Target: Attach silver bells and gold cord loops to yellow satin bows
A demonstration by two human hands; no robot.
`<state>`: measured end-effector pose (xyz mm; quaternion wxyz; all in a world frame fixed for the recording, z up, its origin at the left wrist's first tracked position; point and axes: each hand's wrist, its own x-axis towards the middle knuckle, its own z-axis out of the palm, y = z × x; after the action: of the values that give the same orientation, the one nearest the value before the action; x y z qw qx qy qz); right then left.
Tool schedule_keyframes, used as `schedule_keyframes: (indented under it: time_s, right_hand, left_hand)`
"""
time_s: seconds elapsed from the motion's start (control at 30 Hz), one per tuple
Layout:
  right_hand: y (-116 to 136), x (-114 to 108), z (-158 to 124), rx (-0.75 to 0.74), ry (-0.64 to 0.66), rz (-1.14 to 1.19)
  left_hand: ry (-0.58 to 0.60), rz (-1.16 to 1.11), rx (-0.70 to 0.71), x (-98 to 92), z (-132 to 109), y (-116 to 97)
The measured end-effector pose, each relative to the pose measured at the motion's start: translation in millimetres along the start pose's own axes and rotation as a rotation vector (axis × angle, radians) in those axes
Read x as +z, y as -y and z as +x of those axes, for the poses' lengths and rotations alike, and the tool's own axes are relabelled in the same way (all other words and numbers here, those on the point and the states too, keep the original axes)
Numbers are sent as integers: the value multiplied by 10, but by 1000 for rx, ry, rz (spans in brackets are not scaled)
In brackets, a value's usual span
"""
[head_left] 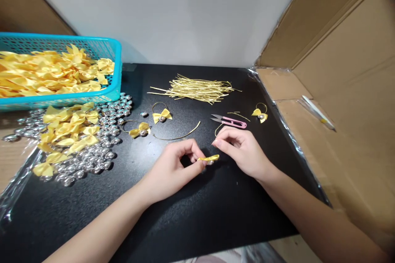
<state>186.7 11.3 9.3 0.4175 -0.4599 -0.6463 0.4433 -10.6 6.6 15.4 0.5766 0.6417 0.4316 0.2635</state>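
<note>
Left hand (175, 169) pinches a yellow bow (210, 158); right hand (244, 153), fingers narrowed, hovers just beside. A slack pinch may drop it.

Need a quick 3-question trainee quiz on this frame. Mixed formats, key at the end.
1. True or false: the pink snips lie on the black mat, in neither hand.
2. What does the left hand pinch at its fingertips? A) a white pen B) a yellow bow C) a strip of cardboard
3. Fill in: the heap of silver bells lies on the person's ____ side of the mat.

Key: 1 true; 2 B; 3 left.
</note>
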Motion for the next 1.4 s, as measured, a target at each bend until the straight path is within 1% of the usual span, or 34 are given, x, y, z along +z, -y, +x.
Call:
schedule_keyframes:
  time_s: [0.07, 0.13, 0.17, 0.2, 0.23, 0.3, 0.33, 0.4, 0.47, 0.53, 0.6, 0.67, 0.77, 0.87, 0.93, 1.03, 1.17, 1.27, 1.4]
  right_hand:
    - [7, -3, -9, -48, -80, -2]
    - [34, 8, -37, -161, -173, -39]
    - [51, 16, -55, -218, -193, -64]
    - [67, 24, -73, -255, -183, -85]
    - [80, 32, -90, -266, -143, -94]
    - [96, 50, -116, -250, -54, -82]
    - [100, 62, -124, -257, -57, -90]
    - [104, 91, -136, -349, -151, -179]
    - [108, 124, -143, -465, -253, -339]
    - [110, 153, -147, -505, -270, -458]
    - [108, 169, -147, -477, -256, -486]
    - [106, 172, -145, -453, -231, -453]
    - [105, 175, -145, -421, -173, -349]
    - [104, 188, -158, -351, -116, -232]
    - [104, 201, -171, -289, -88, -176]
    - [112, 221, -182, -191, -80, -63]
    - [129, 233, -173, -20, -65, 197]
    - [125, 225, -162, 110, -30, 374]
    - [85, 216, -155, 258, 2, 538]
  left_hand:
    - [5, -81, -17, 3, 5, -11]
    - [14, -205, -58, 3, 14, -22]
    - [20, -267, -81, 2, 18, -25]
    - [26, -324, -100, 0, 23, -25]
    - [35, -374, -111, -2, 27, -21]
    - [46, -445, -120, -3, 32, -6]
    - [45, -469, -118, -1, 34, 3]
    - [28, -493, -108, 9, 33, 19]
    - [-5, -485, -84, 26, 25, 24]
    - [-31, -459, -39, 44, 12, 19]
    - [-35, -434, 14, 59, -5, 12]
    - [-36, -429, 49, 67, -23, 14]
    - [-28, -456, 65, 72, -44, 35]
    - [1, -452, 68, 71, -54, 64]
    - [8, -436, 80, 71, -56, 77]
    - [15, -384, 125, 68, -56, 75]
    - [3, -250, 182, 52, -55, 46]
    - [-25, -186, 184, 33, -58, 30]
    - [-37, -134, 183, 13, -63, 17]
